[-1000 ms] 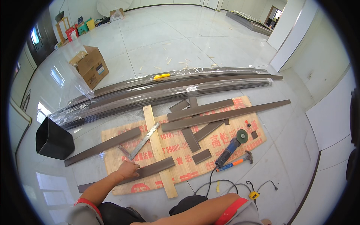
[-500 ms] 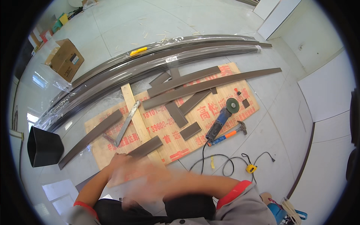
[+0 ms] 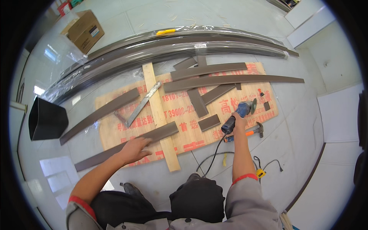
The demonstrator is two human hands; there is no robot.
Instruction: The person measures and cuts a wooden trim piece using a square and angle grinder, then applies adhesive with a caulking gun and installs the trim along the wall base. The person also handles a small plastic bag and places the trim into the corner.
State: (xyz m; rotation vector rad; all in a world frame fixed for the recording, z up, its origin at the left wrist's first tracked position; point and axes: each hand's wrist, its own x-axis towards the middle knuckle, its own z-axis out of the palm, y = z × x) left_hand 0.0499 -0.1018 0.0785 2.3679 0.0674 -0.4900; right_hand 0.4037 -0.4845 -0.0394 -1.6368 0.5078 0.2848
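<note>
Right-handed hold on the grinder, seen from above. My right hand is wrapped around the body of the grinder, at the right of the printed panel; its disc points away from me. Whether the tool is fully lifted I cannot tell. My left hand lies at the lower brown strip, thumb and fingers spread; whether it presses down I cannot tell. The strip crosses the pale batten, its right end just past it.

Possible faults: no clamp shows on the strip, so it could rock or slide on the batten if the left hand bears unevenly. Both hands are bare; a disc started too near the left one could cut it. The hammer lies just beside the grinder and could be knocked by a low swing. The cord runs back toward my shoe and could snag if stepped on.

Compared with the preceding frame: the grinder then lay unheld, its disc showing a broad face; now it is gripped and the disc is seen nearly edge-on. My right hand, then a blur before my lap, has reached out to it. The left remains at the strip, and the hammer is still on the panel's near side.
</note>
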